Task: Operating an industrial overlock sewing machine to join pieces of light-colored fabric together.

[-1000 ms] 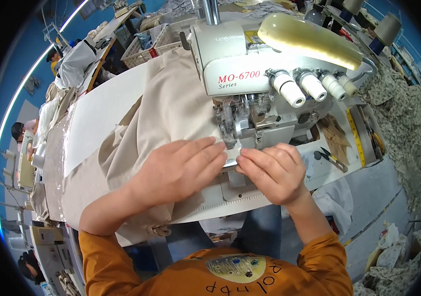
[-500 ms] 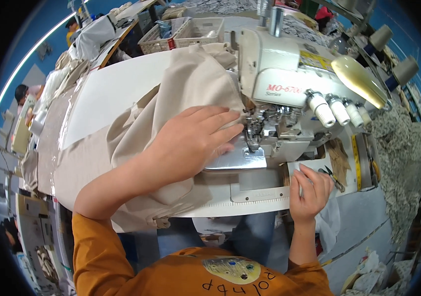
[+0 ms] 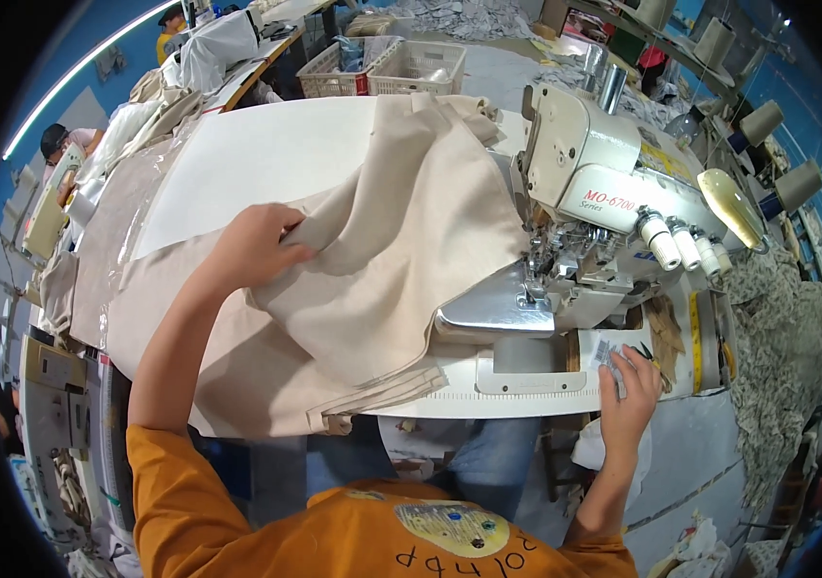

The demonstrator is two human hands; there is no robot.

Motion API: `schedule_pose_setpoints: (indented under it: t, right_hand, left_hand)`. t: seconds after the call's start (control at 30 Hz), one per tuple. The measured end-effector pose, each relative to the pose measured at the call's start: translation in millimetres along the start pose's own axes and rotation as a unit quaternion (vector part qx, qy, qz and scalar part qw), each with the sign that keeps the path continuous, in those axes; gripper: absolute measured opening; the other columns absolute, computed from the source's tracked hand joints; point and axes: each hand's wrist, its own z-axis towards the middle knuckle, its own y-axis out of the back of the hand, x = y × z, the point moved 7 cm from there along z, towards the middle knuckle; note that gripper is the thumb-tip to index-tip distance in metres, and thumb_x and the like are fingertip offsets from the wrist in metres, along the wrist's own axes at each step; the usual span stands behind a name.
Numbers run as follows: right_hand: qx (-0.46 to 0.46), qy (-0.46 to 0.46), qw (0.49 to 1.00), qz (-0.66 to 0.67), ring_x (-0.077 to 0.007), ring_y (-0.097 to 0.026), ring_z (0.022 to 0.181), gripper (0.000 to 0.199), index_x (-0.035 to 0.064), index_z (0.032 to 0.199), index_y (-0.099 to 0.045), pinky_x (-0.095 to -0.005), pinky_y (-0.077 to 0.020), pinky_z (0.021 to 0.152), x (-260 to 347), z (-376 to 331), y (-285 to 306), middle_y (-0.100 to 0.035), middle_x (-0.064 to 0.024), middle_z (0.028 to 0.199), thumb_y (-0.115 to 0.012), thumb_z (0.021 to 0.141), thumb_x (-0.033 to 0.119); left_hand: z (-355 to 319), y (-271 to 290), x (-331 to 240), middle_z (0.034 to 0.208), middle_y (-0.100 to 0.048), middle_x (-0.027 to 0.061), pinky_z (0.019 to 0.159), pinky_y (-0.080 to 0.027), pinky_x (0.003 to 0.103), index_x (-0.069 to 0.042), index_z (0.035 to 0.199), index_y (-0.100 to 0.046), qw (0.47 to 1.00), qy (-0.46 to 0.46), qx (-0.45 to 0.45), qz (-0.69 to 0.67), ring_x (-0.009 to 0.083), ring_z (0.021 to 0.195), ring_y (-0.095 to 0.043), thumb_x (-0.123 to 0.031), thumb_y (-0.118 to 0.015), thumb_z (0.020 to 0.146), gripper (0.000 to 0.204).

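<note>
My left hand [image 3: 262,246] is closed on a fold of the beige fabric [image 3: 411,222], thumb and fingers pinching it at its left side. The fabric lies in loose folds over the table, and its right edge reaches the needle area of a white overlock sewing machine [image 3: 575,159]. Several layered edges hang over the table's front. To the right of the machine's shiny metal plate [image 3: 498,306], my right hand [image 3: 633,380] has curled fingers on a small white label [image 3: 608,353] with grey print. Its fingertips partly cover that label.
A yellow tape measure [image 3: 695,342] and brown pieces [image 3: 664,332] lie right of the machine base. Thread cones [image 3: 758,125] stand at the right. White plastic baskets [image 3: 416,67] sit beyond the table. Patterned fabric [image 3: 777,328] is heaped at the right. Another person works at the far left.
My left hand has moved left, away from the needle area, and now grips the fabric, which lies more spread out. My right hand has shifted slightly right; the printed label shows at its fingertips.
</note>
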Motion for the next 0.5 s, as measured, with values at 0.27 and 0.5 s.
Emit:
schedule_pose_setpoints:
  t: [0.27, 0.5]
  right_hand:
    - [-0.029, 0.022, 0.999, -0.036, -0.0304, -0.054, 0.109, 0.023, 0.0043, 0.103, -0.068, -0.0453, -0.0378, 0.097, 5, -4, -2, -0.061, -0.0074, 0.117, -0.072, 0.082, 0.013]
    - [-0.090, 0.047, 0.994, -0.048, -0.0306, -0.054, 0.110, 0.024, 0.0051, 0.102, -0.068, -0.0447, -0.0384, 0.097, 27, -12, 21, -0.060, -0.0071, 0.121, -0.074, 0.079, 0.010]
  left_hand:
    - [21, 98, -49, 0.107, -0.063, 0.0033, 0.081, -0.051, 0.038, -0.012, 0.105, -0.069, 0.821, -0.245, -0.490, 0.163, 0.0271, 0.100, -0.062, -0.009, -0.068, 0.078, 0.027]
    - [13, 54, -6, 0.119, -0.063, 0.0128, 0.086, -0.050, 0.039, -0.011, 0.121, -0.064, 0.936, -0.200, -0.276, 0.088, 0.0269, 0.101, -0.063, -0.014, -0.072, 0.081, 0.041]
